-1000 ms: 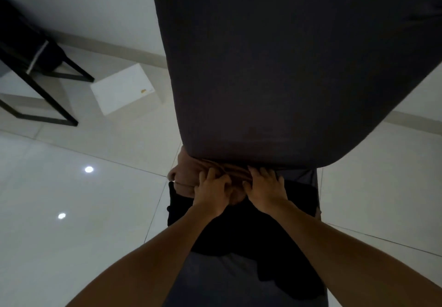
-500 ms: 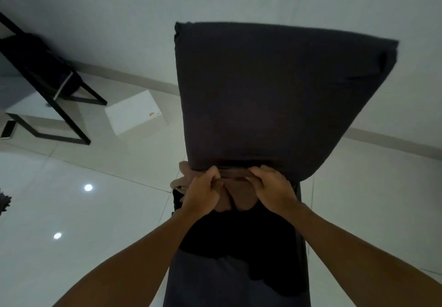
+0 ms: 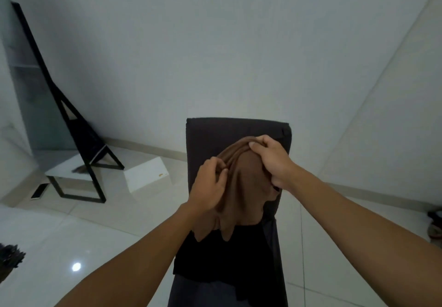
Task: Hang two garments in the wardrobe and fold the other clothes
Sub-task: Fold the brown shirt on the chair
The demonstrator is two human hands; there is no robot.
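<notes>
Where a second ago both hands were buried low in the heap on the seat, pressed together on bunched brown cloth under the looming chair back, they have now come up and apart with the brown garment [image 3: 241, 187] lifted between them. The right hand [image 3: 272, 161] has its fingers curled over the garment's upper edge, holding it highest, close to the top of the dark chair [image 3: 205, 139] back; the left hand [image 3: 210, 187] pinches a gathered fold of the same edge, lower and to the left. The cloth hangs down from both grips in loose drapes, its ragged lower hem just above a black garment [image 3: 222, 259] that lies on the seat, nearer the camera. The view has also tilted upward, so more wall and less floor shows. I judge this to mean one piece has been separated from the pile and is being opened out, probably to find its shoulders or hem before it is hung or folded; which of the two it is meant for cannot be told. Far left, a black-framed stand [image 3: 79, 139] and a white box [image 3: 148, 175] sit on the tiled floor.
</notes>
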